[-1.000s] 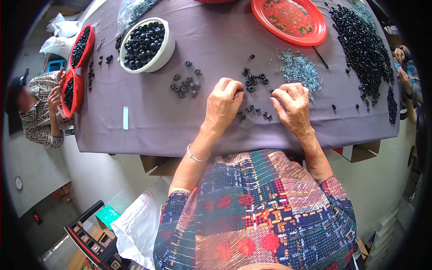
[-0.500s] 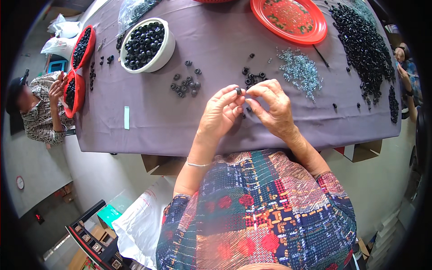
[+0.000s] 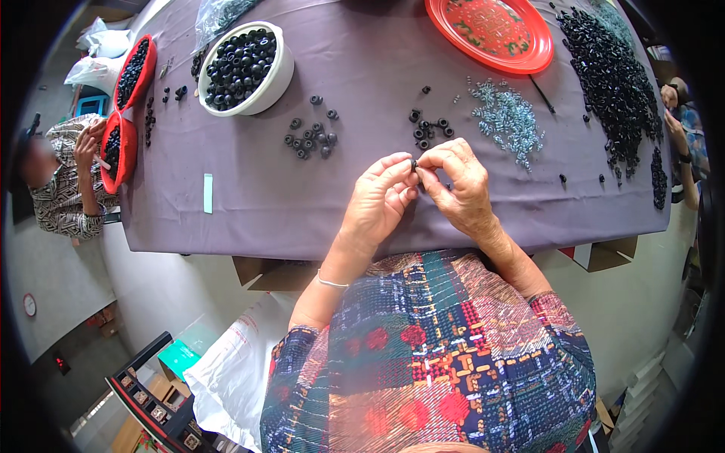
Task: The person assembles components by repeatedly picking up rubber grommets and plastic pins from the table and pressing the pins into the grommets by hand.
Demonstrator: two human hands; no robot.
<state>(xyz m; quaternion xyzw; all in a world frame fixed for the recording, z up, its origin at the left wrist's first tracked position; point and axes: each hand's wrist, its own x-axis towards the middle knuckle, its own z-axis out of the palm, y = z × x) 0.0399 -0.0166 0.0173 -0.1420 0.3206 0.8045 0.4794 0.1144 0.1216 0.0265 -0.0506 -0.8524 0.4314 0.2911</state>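
A white bowl (image 3: pixel 240 69) heaped with black rings stands at the upper left of the frame on the purple-covered tabletop (image 3: pixel 302 204). Two red trays (image 3: pixel 128 106) of black pieces hang at the far left edge, beside a seated person in a patterned top (image 3: pixel 64 192). A red round plate (image 3: pixel 491 32) lies at the top centre-right. Just below it spreads a scatter of pale blue-grey small parts (image 3: pixel 507 121). A large heap of black rings (image 3: pixel 613 83) fills the upper right. A pale green strip (image 3: pixel 208 193) lies left of centre. A white plastic bag (image 3: pixel 230 377) sits at the lower left, under the tabletop edge.
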